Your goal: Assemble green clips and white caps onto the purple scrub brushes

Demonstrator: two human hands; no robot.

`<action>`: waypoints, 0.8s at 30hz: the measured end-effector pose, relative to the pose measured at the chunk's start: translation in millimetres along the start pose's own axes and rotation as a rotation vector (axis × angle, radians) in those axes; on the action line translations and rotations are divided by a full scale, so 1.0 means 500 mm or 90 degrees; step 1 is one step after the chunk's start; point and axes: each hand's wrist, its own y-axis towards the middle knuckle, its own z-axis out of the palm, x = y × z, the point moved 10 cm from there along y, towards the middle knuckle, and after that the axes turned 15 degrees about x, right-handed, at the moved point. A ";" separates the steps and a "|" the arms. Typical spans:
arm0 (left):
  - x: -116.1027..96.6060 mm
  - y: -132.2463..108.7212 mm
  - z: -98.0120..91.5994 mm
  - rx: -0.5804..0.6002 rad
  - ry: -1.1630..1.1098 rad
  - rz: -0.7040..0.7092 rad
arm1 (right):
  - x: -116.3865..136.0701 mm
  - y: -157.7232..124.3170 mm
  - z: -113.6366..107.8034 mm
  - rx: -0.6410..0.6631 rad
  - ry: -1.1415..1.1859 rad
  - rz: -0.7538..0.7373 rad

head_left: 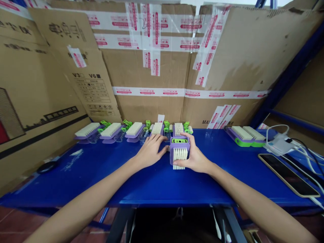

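Note:
My right hand (196, 157) is wrapped round a purple brush block (179, 145) with a green top insert and cream bristles facing me, held above the blue table. Just left of it, my left hand (152, 150) has its fingers apart, fingertips beside a cream-topped purple piece (157, 128) in the back row; its thumb points toward the held block. I see nothing in its grasp. Behind the held block stands another cream-topped piece (178, 128). Green clips (166, 125) and clear plastic parts sit between the pieces.
Further left in the row are more purple pieces with cream tops (111, 130). A purple and green double brush piece (245, 135), a phone (288, 173) and white cables (307, 148) lie on the right. A black ring (47, 166) is far left. Cardboard walls (152, 74) enclose the back.

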 end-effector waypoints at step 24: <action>-0.023 -0.003 0.023 0.043 0.030 0.064 | 0.041 0.008 -0.042 -0.118 -0.015 -0.035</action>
